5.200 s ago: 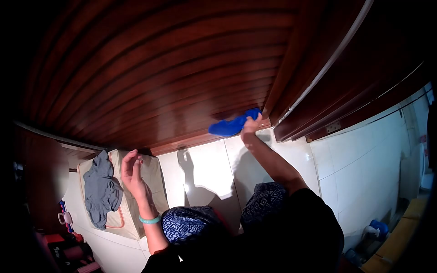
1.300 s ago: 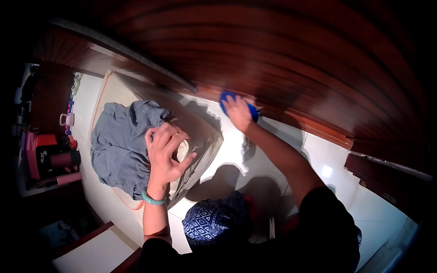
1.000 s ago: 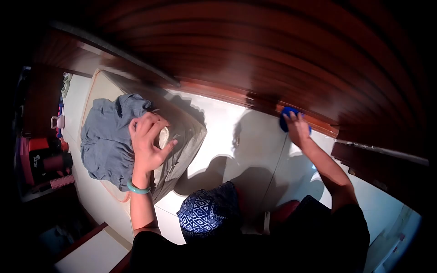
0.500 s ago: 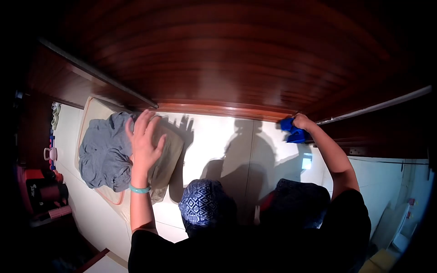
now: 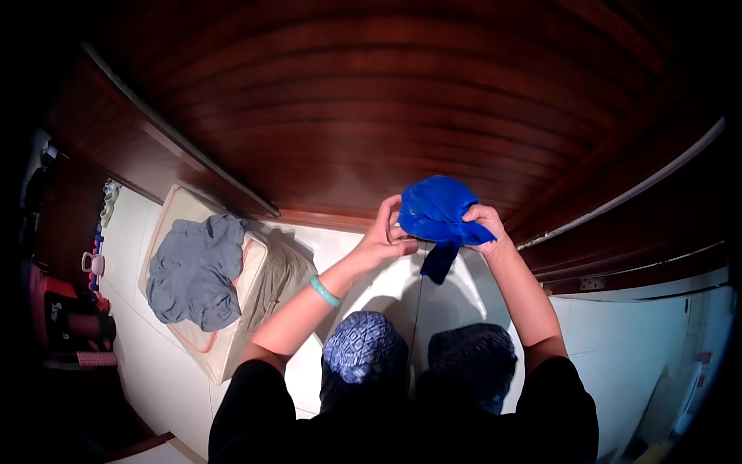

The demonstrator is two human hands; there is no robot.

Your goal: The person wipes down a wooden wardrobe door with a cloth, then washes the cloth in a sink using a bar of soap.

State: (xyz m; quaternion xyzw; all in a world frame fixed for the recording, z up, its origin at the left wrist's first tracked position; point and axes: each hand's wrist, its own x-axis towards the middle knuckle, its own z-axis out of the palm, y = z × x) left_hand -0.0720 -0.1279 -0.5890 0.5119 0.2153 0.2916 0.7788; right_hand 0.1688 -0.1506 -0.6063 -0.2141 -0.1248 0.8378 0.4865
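A crumpled blue cloth (image 5: 437, 209) is held up in front of the dark wooden panel, with a darker strip hanging from its underside. My right hand (image 5: 485, 226) pinches its right side, thumb on top. At the cloth's left edge is my left hand (image 5: 385, 236), its fingers curved and spread from the thumb; whether the fingertips touch the cloth is hard to tell. A green bangle (image 5: 325, 291) circles my left wrist. To the left, a grey garment (image 5: 197, 271) lies bunched on a beige fabric box (image 5: 267, 290), away from both hands.
Reddish-brown wooden panelling (image 5: 363, 116) rises ahead, with metal edge strips at both sides. Pale tiles (image 5: 139, 309) cover the floor. A pink kettlebell-like object (image 5: 93, 264) and a black-and-red bag (image 5: 73, 313) stand at far left. My patterned knees (image 5: 365, 348) are below.
My right hand has brought the blue cloth up and left from the panel's lower right edge. My left hand has moved right, from above the grey garment to beside the cloth.
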